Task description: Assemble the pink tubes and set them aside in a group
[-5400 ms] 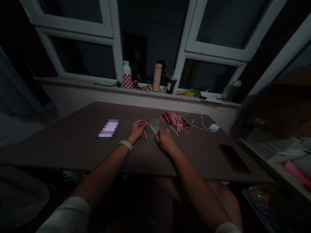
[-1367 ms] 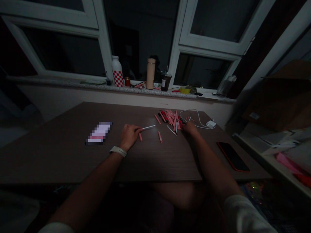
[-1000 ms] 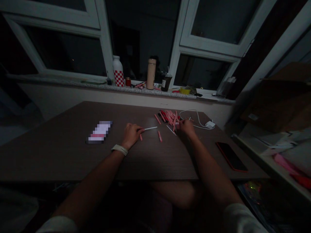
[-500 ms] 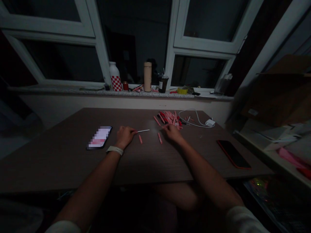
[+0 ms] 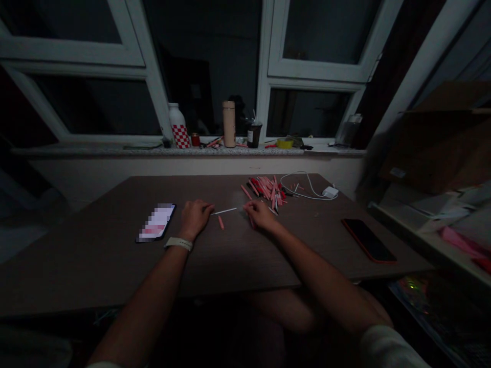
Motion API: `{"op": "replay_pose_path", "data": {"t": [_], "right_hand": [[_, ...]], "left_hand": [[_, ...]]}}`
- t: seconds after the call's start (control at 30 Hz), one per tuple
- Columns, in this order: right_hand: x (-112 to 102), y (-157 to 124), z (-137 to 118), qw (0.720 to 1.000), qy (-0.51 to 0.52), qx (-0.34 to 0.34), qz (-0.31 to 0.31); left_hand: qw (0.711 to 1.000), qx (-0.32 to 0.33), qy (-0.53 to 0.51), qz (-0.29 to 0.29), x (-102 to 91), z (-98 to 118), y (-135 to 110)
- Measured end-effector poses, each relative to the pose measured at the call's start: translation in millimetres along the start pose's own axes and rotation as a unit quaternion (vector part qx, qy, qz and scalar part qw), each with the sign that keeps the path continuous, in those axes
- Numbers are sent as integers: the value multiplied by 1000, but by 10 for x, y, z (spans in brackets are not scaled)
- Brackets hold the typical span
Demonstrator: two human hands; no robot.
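My left hand (image 5: 195, 219) rests on the table, its fingers pinched round the near end of a thin white stick (image 5: 226, 211) that looks like a pen refill. The stick points right, toward my other hand. Just below it lies a short pink tube (image 5: 221, 222), like a pen barrel part. My right hand (image 5: 260, 214) is closed in a pinch, fingertips a little right of the stick's tip. What it holds is too dim to make out. Behind that hand spreads a pile of pink pen parts (image 5: 273, 190), with some red, black and white pieces among them.
A lit phone (image 5: 156, 223) lies left of my left hand, and a dark phone with a red edge (image 5: 368, 240) at the right. A white charger (image 5: 330, 191) with its cable sits behind. Bottles, including a beige flask (image 5: 229, 125), line the windowsill (image 5: 153, 151).
My right hand has moved left and slightly down from the pile's near edge, now covering most of a pink tube that lay in the open. My left hand still holds the stick.
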State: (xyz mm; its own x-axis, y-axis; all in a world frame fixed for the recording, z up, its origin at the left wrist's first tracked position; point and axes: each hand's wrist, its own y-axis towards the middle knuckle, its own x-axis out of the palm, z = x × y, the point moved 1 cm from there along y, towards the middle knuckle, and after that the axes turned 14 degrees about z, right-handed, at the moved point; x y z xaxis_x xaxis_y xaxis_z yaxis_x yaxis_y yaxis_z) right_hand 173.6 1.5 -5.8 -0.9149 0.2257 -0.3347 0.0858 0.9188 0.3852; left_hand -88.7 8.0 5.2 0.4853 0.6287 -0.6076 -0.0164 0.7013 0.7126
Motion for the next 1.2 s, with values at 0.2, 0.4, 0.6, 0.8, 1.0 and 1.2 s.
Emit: {"op": "replay_pose_path", "data": {"t": [0.2, 0.4, 0.6, 0.8, 1.0, 1.2], "right_hand": [[214, -49, -179, 987, 147, 58, -34], [189, -117, -174, 981, 179, 59, -44], [136, -159, -186, 972, 209, 85, -59], [17, -202, -176, 960, 256, 114, -22], [-41, -163, -107, 940, 316, 126, 29], [-24, -152, -93, 924, 353, 143, 33]], "left_hand": [[980, 35, -191, -43, -42, 380, -69], [953, -10, -276, -125, 15, 553, -169], [944, -58, -305, -117, 27, 621, -162], [910, -158, -374, -87, 3, 658, -170], [880, -187, -428, -81, 35, 650, -173], [884, -180, -422, -92, 90, 622, -194]]}}
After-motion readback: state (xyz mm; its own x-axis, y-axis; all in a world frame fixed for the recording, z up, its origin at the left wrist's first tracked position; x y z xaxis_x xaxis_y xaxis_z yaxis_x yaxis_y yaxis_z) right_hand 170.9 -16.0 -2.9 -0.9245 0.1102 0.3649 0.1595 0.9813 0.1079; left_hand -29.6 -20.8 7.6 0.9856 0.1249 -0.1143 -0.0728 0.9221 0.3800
